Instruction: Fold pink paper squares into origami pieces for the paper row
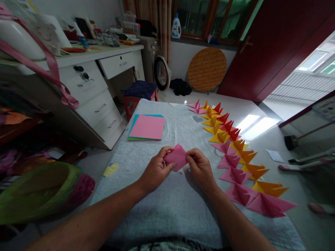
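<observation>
A folded piece of pink origami paper (178,157), roughly diamond-shaped, is held up between both hands above the cloth-covered table. My left hand (158,168) grips its left side, the thumb lying across the front. At its right corner my right hand (200,166) pinches the edge between thumb and fingertips. Beyond my left hand lies a stack of square coloured paper (147,127), pink on top with blue and green edges showing. Folded paper cranes (235,176) in pink, yellow, orange and red stand in rows along the table's right side.
A pale blue cloth (167,216) covers the table. A stool (140,91) stands past its far left corner, beside a white desk (94,94). On the floor at left is a lined waste bin (44,191). A round wooden board (207,69) leans on the far wall.
</observation>
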Tool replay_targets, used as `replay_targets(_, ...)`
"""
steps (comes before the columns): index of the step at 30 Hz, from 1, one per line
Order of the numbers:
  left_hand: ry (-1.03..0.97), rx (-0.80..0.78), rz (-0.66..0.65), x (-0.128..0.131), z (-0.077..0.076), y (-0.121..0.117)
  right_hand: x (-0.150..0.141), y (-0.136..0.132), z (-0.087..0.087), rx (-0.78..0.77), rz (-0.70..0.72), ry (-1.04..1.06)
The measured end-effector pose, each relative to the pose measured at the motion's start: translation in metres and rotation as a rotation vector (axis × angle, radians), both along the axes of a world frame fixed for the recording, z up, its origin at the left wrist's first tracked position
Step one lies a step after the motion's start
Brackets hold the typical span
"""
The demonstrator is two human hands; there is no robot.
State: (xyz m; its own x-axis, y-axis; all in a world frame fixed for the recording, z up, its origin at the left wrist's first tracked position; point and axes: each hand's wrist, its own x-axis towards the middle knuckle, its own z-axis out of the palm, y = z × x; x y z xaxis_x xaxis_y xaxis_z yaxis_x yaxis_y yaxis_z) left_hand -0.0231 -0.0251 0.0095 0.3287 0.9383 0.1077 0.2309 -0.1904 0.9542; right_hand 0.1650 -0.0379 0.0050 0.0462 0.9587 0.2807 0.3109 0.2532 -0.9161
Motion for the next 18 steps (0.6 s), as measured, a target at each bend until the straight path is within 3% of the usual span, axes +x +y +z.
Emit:
replay_targets(8, 0.036, 0.0, 0.019, 0.0012, 0.0026, -0.0001, 0.001, 0.0002, -0.0027, 0.015, 0.018, 0.027)
replay_targets(14, -0.04, 0.016, 0.032, 0.0002, 0.0005, -0.0012, -0.0017, -0.0001, -0.0081, -0.058, -0.006, 0.249)
replay_targets(18, -0.004, 0.07, 0.008, -0.0002, 0.0001, -0.004, -0.0017, -0.0001, -0.0072, -0.036, 0.016, 0.201)
